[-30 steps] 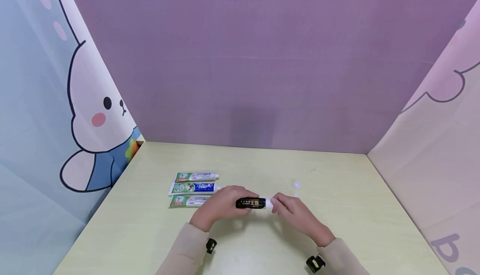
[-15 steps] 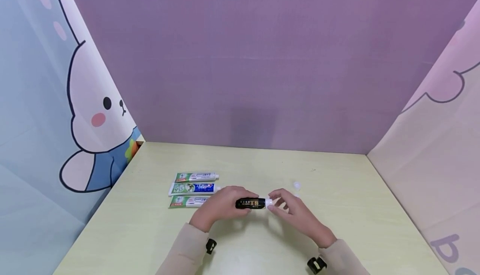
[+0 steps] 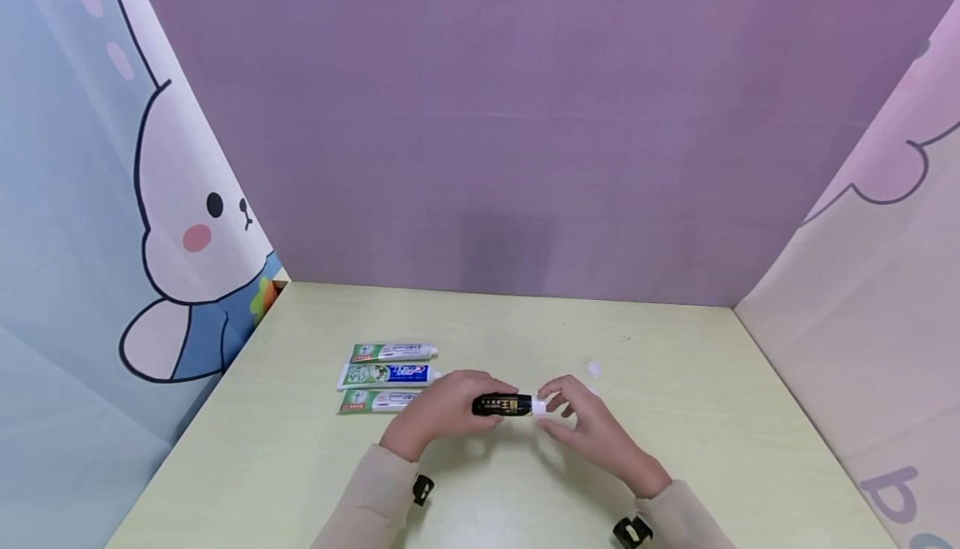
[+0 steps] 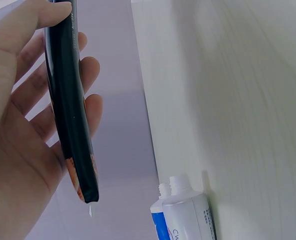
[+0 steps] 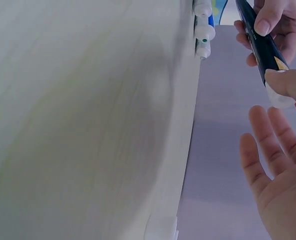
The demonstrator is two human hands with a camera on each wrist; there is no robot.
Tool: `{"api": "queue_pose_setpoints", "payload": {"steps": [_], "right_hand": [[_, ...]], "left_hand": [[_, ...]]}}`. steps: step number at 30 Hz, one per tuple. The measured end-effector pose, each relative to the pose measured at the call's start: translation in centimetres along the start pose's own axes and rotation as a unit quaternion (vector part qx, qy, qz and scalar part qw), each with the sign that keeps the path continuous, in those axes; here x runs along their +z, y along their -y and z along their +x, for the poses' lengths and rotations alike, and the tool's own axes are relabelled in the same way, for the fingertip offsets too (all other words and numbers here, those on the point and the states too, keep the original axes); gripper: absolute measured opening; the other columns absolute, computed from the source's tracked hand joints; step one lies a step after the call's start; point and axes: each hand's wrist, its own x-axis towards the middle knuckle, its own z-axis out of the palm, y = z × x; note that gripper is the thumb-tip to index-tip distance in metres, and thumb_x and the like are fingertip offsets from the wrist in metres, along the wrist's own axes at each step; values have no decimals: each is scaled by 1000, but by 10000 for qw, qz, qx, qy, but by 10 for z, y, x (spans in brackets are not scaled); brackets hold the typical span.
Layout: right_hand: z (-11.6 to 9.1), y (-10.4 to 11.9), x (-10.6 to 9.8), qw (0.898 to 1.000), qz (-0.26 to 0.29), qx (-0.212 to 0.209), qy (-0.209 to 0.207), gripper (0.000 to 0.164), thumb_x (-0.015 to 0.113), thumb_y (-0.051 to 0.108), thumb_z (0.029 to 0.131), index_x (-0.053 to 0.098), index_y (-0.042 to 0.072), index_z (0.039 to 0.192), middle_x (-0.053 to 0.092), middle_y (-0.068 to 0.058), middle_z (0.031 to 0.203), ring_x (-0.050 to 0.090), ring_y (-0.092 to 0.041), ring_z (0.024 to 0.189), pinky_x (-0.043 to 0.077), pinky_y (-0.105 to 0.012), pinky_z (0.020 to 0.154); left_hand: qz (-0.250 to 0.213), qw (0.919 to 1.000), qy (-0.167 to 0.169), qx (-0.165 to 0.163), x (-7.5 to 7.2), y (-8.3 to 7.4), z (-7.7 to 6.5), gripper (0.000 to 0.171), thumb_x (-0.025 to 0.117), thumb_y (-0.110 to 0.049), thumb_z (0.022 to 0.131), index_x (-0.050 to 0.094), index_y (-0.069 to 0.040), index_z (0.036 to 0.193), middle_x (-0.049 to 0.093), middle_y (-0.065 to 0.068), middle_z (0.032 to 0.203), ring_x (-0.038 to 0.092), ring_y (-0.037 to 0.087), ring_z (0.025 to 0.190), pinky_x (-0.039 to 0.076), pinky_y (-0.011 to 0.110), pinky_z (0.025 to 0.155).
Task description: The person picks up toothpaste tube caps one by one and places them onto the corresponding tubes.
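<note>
Head view: the left hand (image 3: 452, 407) holds the black tube (image 3: 501, 405) clamped between thumb and fingers, above the table (image 3: 480, 316) and about midway between its left and right edges. The tube points its white cap (image 3: 538, 406) toward the table's right edge. At the cap is the right hand (image 3: 588, 424), thumb and forefinger on either side of it; whether they press on it cannot be told. In the right wrist view that thumb overlaps the cap, while three other fingers are apart, well clear of the tube.

Three more tubes lie in a row toward the table's left edge, nozzles toward the right edge: a green-and-white tube (image 3: 393, 353) nearest the far edge, a blue-and-green tube (image 3: 386, 376) next to it, and another green tube (image 3: 375, 401), its nozzle end hidden by the left hand. Beyond the right hand, toward the far right corner, lies a small white piece (image 3: 594, 368).
</note>
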Motion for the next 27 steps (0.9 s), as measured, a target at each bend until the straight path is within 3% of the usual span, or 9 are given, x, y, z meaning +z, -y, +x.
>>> {"api": "queue_pose_setpoints", "payload": {"steps": [9, 21, 27], "right_hand": [[1, 0, -1, 9999, 154, -5, 21, 34, 77, 1, 86, 60, 13, 112, 63, 4, 108, 65, -11, 83, 56, -32, 72], [-1, 3, -7, 9975, 216, 558, 364, 23, 74, 16, 92, 64, 15, 112, 67, 10, 94, 62, -7, 79, 55, -28, 68], [0, 3, -10, 9969, 241, 573, 474, 20, 73, 18, 93, 66, 13, 112, 67, 10, 92, 63, -8, 79, 55, -29, 69]], "left_hand": [[15, 10000, 36, -4, 1, 0, 1, 41, 75, -22, 88, 70, -24, 128, 69, -12, 111, 58, 1, 86, 50, 20, 79], [114, 9999, 106, -52, 1, -1, 0, 41, 75, -22, 88, 70, -24, 129, 69, -11, 111, 58, 1, 87, 50, 21, 79], [130, 9998, 113, -34, 3, -1, 0, 41, 76, -23, 88, 70, -25, 128, 70, -11, 112, 60, 1, 89, 51, 20, 79]]}}
